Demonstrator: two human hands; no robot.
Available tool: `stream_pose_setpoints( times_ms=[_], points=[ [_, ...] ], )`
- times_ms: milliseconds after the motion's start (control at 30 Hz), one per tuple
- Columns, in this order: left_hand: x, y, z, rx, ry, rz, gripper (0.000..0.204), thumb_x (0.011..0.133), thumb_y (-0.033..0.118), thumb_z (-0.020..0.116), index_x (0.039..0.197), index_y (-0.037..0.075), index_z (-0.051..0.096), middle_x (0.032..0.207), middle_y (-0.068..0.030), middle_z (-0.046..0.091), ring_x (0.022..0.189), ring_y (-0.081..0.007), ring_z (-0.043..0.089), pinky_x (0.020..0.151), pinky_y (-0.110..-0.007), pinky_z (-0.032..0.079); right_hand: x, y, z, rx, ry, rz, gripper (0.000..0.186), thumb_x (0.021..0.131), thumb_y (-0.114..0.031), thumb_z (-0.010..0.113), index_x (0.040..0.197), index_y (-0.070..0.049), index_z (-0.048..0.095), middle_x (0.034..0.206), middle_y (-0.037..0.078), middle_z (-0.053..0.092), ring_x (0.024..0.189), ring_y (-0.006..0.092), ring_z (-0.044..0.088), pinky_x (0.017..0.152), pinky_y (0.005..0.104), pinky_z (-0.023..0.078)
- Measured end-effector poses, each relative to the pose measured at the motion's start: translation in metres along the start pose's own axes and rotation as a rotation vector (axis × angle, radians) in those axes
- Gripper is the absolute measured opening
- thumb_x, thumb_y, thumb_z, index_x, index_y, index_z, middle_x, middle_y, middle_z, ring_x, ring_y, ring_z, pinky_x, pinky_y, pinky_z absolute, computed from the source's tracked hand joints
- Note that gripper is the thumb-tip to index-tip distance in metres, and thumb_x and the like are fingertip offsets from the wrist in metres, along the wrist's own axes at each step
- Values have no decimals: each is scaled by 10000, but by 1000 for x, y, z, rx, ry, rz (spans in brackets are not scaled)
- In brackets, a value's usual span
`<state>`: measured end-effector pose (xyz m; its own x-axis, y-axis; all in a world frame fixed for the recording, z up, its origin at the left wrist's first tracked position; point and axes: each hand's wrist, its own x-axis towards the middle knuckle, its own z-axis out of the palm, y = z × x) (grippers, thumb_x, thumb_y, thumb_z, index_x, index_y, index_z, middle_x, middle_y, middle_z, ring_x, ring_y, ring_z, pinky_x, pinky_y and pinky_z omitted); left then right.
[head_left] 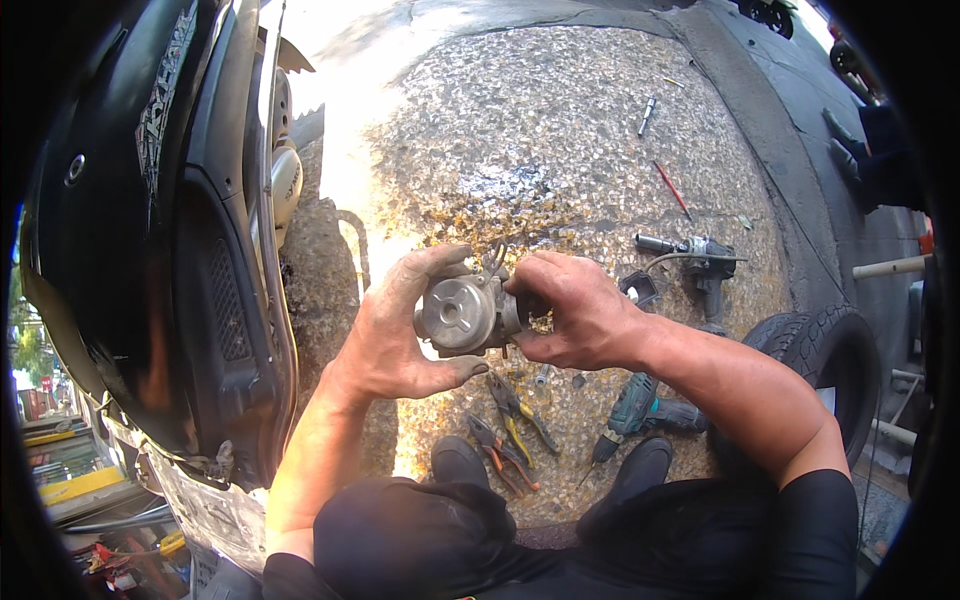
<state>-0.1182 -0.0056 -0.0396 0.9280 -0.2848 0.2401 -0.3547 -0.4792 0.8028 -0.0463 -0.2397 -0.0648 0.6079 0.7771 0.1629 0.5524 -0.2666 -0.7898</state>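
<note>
A grey metal carburetor [456,312] with a round cap is held between both of my hands at the middle of the view. My left hand [400,330] is wrapped round its left side, thumb low along the lower edge. My right hand [575,310] grips the right side with fingers curled, partly hiding that end. Short hoses [498,258] stick up from the top. Below lie yellow-handled pliers [522,415], orange-handled pliers [500,450] and a teal cordless drill [635,405]. An impact wrench [708,265] with a socket rests to the right.
A black scooter [110,250] fills the left side. A red screwdriver [670,185] and a socket extension [647,115] lie on the speckled ground [560,90]. Tyres [840,360] lie at the right, below another person's dark shoe [850,165]. A cluttered tool area [120,550] is at lower left.
</note>
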Motion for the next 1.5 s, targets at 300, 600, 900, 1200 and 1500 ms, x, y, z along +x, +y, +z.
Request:
stream_pose_setpoints(
  times_ms=[300,600,900,1200,1500],
  points=[
    [-12,-24,3,-578,437,-582,479,902,323,625,1234,-11,536,1001,-115,637,890,-186,630,755,-335,540,1,10,-28,-408,-76,-290,293,704,-69,703,956,-48,555,910,140,548,850,338,608,698,429,527],
    [-18,-35,26,-763,8,-824,878,811,627,661,1344,-33,437,1199,-201,573,1004,-261,620,788,-408,556,2,3,-28,-580,-171,-541,146,819,-164,593,938,-81,577,1002,96,530,937,257,583,762,353,550],
    [-9,-21,40,-731,-24,-756,670,808,440,780,1214,-35,537,1047,-117,651,855,-160,658,666,-304,557,9,-5,-17,-564,-273,-539,167,843,-238,612,943,-105,605,1006,82,531,967,249,575,799,378,540],
    [-16,-34,53,-1122,31,-799,456,912,334,659,1222,20,544,1072,-88,646,968,-183,676,820,-366,605,9,0,-7,-500,-105,-531,247,825,-178,621,1064,-120,606,1104,100,563,1056,288,576,880,394,514],
    [-12,-32,37,-1245,87,-535,632,860,310,655,1347,-44,463,1235,-173,618,1132,-260,637,988,-433,529,-3,-4,9,-17,18,328,594,776,-269,804,1206,49,546,1089,235,623,1049,355,628,896,442,512]
  ],
)
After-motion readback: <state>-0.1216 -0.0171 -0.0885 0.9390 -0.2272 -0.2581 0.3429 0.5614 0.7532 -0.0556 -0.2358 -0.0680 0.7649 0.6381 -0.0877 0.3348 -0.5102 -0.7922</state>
